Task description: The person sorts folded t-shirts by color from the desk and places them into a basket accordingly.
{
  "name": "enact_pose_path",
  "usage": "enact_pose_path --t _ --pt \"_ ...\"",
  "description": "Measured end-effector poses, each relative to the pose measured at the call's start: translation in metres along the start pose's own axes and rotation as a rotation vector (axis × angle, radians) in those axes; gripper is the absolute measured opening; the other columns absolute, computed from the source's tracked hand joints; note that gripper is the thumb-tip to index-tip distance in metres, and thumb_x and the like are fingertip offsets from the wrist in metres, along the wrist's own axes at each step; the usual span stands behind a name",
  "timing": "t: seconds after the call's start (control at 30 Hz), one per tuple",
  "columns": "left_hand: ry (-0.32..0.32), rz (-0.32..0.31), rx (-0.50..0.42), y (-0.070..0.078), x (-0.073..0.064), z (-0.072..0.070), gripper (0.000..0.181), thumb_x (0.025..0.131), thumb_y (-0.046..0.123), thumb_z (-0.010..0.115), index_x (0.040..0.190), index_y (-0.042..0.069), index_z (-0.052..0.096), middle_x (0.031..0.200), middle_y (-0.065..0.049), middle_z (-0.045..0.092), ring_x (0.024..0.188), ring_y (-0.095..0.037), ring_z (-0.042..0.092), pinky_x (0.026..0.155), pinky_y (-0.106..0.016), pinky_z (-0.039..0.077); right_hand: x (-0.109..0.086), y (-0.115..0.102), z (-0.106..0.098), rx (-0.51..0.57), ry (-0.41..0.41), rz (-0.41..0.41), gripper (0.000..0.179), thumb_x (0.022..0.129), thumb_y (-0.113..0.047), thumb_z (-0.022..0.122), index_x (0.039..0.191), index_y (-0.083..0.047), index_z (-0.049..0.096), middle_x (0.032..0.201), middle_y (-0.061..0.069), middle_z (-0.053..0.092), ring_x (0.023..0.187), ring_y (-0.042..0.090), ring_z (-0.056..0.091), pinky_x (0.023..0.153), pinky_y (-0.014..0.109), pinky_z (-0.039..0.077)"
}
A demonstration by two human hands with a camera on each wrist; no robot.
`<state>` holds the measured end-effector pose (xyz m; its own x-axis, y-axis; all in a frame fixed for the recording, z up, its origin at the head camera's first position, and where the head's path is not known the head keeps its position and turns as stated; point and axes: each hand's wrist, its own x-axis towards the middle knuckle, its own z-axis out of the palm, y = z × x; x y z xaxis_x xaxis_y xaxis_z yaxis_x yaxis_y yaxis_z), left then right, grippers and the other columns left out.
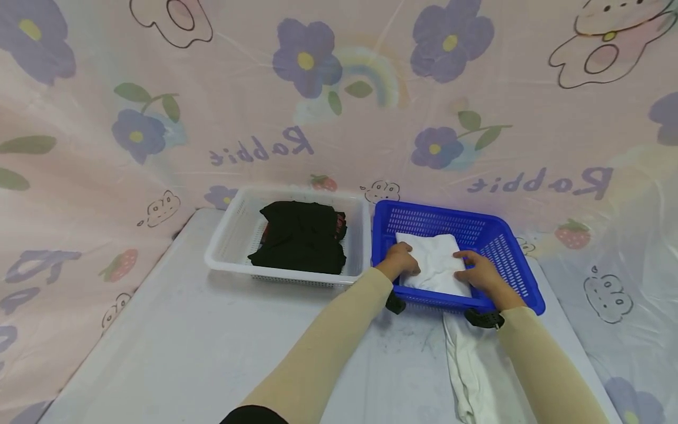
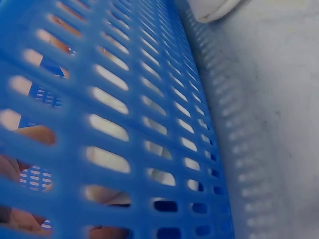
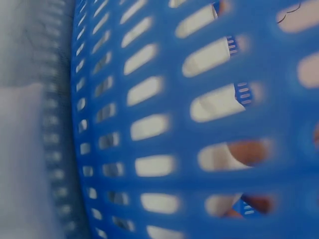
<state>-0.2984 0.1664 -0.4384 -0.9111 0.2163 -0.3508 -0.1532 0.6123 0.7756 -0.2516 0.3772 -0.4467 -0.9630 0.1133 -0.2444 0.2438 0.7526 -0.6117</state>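
A folded white cloth (image 1: 433, 265) lies inside the blue basket (image 1: 492, 228). At its left edge my left hand (image 1: 399, 261) holds it, with thumb and a finger over the top. My right hand (image 1: 483, 275) grips the right edge, thumb and forefinger spread apart on it. Some fingers of both hands are hidden. Through the slots of the basket wall (image 2: 134, 74) in the left wrist view, white cloth and parts of fingers show. In the right wrist view the slotted wall (image 3: 184, 149) likewise covers most of the cloth and the fingers.
Left of the blue basket stands a white basket (image 1: 225, 250) holding folded black clothing (image 1: 302, 238). Another white cloth (image 1: 471, 377) lies on the white table (image 1: 212, 341) in front of the blue basket, partly under the right forearm. A printed curtain (image 1: 360, 123) hangs behind.
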Motion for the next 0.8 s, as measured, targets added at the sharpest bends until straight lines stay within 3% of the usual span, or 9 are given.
enact_pose_path --t 0.2,0.37,0.5,0.6,0.7,0.8 --pt "0.034 -0.033 -0.162 0.000 -0.002 -0.003 0.057 0.077 0.017 0.081 0.129 0.014 0.059 0.133 -0.008 0.055 0.122 -0.024 0.054 0.098 -0.036 0.048 0.000 -0.001 0.000 0.046 0.034 0.004 0.059 0.091 -0.020 0.064 0.142 0.002 0.041 0.138 0.036 0.040 0.124 0.049 0.042 0.100 0.058 0.041" --pt "0.110 -0.008 -0.107 -0.001 -0.007 -0.005 0.058 0.076 0.025 0.082 0.128 0.016 0.059 0.138 -0.011 0.048 0.128 -0.026 0.047 0.101 -0.036 0.046 -0.002 -0.005 0.000 0.098 0.059 -0.019 0.061 0.092 -0.022 0.064 0.142 0.002 0.040 0.140 0.035 0.041 0.125 0.049 0.044 0.096 0.054 0.046" --pt "0.182 0.061 -0.010 0.000 -0.012 -0.004 0.061 0.073 0.033 0.084 0.128 0.023 0.060 0.134 -0.009 0.048 0.122 -0.026 0.047 0.098 -0.035 0.046 -0.006 -0.010 -0.002 0.087 0.085 -0.057 0.062 0.092 -0.023 0.064 0.143 0.003 0.039 0.139 0.036 0.041 0.124 0.050 0.044 0.094 0.055 0.046" --pt "0.215 0.126 -0.021 0.002 -0.016 -0.005 0.061 0.073 0.036 0.083 0.128 0.028 0.059 0.131 -0.003 0.052 0.119 -0.023 0.047 0.096 -0.036 0.046 -0.013 -0.016 -0.006 0.052 0.107 -0.077 0.062 0.093 -0.025 0.063 0.144 0.001 0.039 0.140 0.035 0.041 0.125 0.051 0.042 0.096 0.059 0.043" --pt "0.206 0.207 -0.073 0.007 -0.024 -0.007 0.058 0.075 0.037 0.082 0.128 0.032 0.059 0.130 0.002 0.056 0.119 -0.020 0.050 0.095 -0.036 0.047 -0.028 -0.023 -0.014 0.044 0.113 -0.113 0.063 0.094 -0.031 0.061 0.146 -0.004 0.037 0.142 0.032 0.041 0.126 0.051 0.043 0.097 0.062 0.041" --pt "0.153 0.320 -0.129 0.011 -0.038 -0.006 0.055 0.078 0.036 0.080 0.129 0.033 0.059 0.130 0.005 0.057 0.117 -0.017 0.055 0.091 -0.033 0.050 -0.052 -0.028 -0.024 0.035 0.108 -0.165 0.067 0.095 -0.041 0.058 0.148 -0.008 0.035 0.145 0.029 0.039 0.125 0.051 0.046 0.096 0.063 0.042"
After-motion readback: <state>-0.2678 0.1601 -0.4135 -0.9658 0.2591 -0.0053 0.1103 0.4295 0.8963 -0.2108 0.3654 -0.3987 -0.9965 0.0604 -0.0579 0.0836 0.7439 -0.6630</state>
